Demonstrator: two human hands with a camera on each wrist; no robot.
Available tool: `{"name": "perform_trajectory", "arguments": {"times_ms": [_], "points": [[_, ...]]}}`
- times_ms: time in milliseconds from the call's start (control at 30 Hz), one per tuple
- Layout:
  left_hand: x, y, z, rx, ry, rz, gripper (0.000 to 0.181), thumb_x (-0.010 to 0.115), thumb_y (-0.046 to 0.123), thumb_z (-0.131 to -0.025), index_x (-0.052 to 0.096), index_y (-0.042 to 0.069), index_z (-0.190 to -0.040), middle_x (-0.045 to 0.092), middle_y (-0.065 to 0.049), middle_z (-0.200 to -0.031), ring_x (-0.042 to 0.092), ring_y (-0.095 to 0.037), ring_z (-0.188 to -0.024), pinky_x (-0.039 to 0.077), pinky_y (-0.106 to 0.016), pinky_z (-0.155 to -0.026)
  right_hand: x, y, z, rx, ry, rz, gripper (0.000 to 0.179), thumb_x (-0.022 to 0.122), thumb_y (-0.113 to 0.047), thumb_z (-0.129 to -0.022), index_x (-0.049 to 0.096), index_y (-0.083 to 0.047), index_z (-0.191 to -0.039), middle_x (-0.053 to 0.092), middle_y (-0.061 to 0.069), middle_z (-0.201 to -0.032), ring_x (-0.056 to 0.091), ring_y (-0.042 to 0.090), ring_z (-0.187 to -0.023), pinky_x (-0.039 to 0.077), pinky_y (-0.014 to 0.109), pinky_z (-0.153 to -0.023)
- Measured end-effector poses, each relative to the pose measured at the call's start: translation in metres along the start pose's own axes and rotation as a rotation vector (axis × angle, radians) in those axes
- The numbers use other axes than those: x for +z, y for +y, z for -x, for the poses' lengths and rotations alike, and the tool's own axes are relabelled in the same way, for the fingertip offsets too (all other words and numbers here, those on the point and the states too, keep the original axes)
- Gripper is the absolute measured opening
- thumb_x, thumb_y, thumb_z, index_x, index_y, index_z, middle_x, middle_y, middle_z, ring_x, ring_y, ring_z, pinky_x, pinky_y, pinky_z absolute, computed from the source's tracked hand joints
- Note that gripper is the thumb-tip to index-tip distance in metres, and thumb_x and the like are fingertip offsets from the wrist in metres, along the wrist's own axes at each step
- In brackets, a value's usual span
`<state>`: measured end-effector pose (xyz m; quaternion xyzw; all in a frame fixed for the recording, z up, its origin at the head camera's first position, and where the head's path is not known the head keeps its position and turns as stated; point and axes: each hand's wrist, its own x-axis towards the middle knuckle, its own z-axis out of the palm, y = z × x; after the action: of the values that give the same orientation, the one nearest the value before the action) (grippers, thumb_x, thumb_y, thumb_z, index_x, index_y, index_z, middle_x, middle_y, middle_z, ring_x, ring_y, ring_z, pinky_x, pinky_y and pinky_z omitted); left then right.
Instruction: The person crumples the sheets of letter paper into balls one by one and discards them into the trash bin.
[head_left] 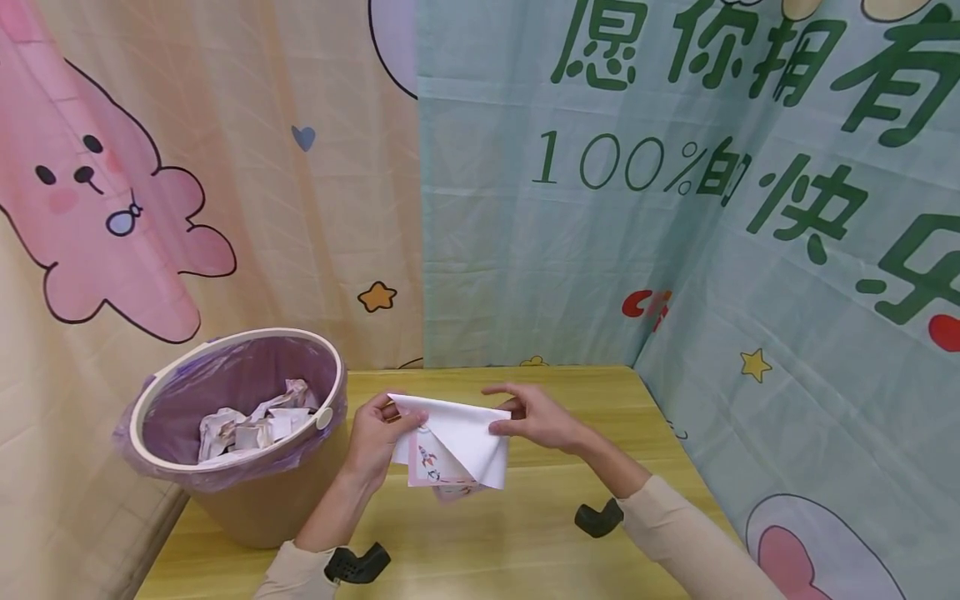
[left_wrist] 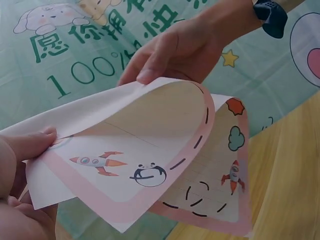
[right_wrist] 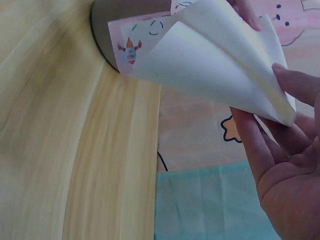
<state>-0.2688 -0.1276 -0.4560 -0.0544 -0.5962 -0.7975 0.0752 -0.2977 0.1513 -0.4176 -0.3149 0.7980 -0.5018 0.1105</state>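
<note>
A folded sheet of paper, white on one side, hangs between both hands above the table. Its other side has a pink border with rockets and a panda, plainest in the left wrist view. The left hand pinches the left end of the fold, thumb on the near face. At the opposite end the right hand pinches the top corner between thumb and fingers, its index finger stretched out in the head view. Loose flaps of the paper droop below the fold, one curling over another.
On the left stands a brown bin with a white rim and a purple bag. Crumpled papers lie inside. The wooden table meets printed curtains at the back and right. Each wrist wears a black device.
</note>
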Motion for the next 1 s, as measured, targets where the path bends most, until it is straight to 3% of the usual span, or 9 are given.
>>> {"name": "perform_trajectory", "arguments": {"times_ms": [100, 200, 600, 767, 1000], "points": [[0.000, -0.001, 0.000, 0.010, -0.017, -0.005, 0.022, 0.075, -0.016, -0.084, 0.064, -0.010, -0.101, 0.074, -0.013, -0.089, 0.073, -0.022, -0.075, 0.062, -0.032, -0.065, 0.000, 0.002, 0.000, 0.053, -0.021, -0.003, 0.031, 0.075, -0.008, -0.096, 0.070, 0.004, -0.124, 0.074, 0.009, -0.103, 0.071, 0.021, -0.087, 0.062, 0.036, -0.074], [0.000, -0.002, 0.001, 0.015, -0.008, -0.015, 0.022, 0.077, -0.016, -0.083, 0.065, -0.010, -0.100, 0.075, -0.013, -0.088, 0.073, -0.021, -0.075, 0.062, -0.032, -0.065, 0.002, 0.003, 0.000, 0.071, 0.010, -0.015, 0.020, 0.074, -0.008, -0.097, 0.075, 0.003, -0.113, 0.072, 0.009, -0.098, 0.069, 0.022, -0.082, 0.062, 0.037, -0.071], [0.002, -0.002, 0.003, 0.060, 0.044, -0.074, 0.028, 0.079, -0.014, -0.081, 0.064, -0.017, -0.105, 0.074, -0.016, -0.088, 0.072, -0.018, -0.074, 0.060, -0.027, -0.064, 0.007, -0.001, 0.001, 0.120, 0.194, -0.085, 0.023, 0.078, -0.009, -0.093, 0.075, 0.007, -0.110, 0.075, 0.013, -0.095, 0.071, 0.023, -0.081, 0.062, 0.044, -0.071], [0.005, 0.000, 0.005, 0.129, 0.061, -0.123, 0.027, 0.082, -0.012, -0.081, 0.066, -0.016, -0.102, 0.071, -0.018, -0.085, 0.069, -0.015, -0.071, 0.059, -0.027, -0.061, 0.010, -0.003, -0.001, 0.108, 0.229, -0.055, 0.019, 0.078, -0.007, -0.093, 0.076, 0.007, -0.105, 0.074, 0.012, -0.091, 0.070, 0.022, -0.076, 0.061, 0.038, -0.065], [0.011, -0.004, 0.006, 0.277, 0.139, -0.228, 0.024, 0.086, -0.009, -0.077, 0.069, -0.011, -0.094, 0.072, -0.022, -0.083, 0.068, -0.011, -0.070, 0.057, -0.021, -0.061, 0.018, -0.009, -0.004, 0.138, 0.310, 0.038, 0.010, 0.079, -0.006, -0.091, 0.074, 0.003, -0.094, 0.069, 0.008, -0.080, 0.067, 0.020, -0.068, 0.062, 0.038, -0.060]]}}
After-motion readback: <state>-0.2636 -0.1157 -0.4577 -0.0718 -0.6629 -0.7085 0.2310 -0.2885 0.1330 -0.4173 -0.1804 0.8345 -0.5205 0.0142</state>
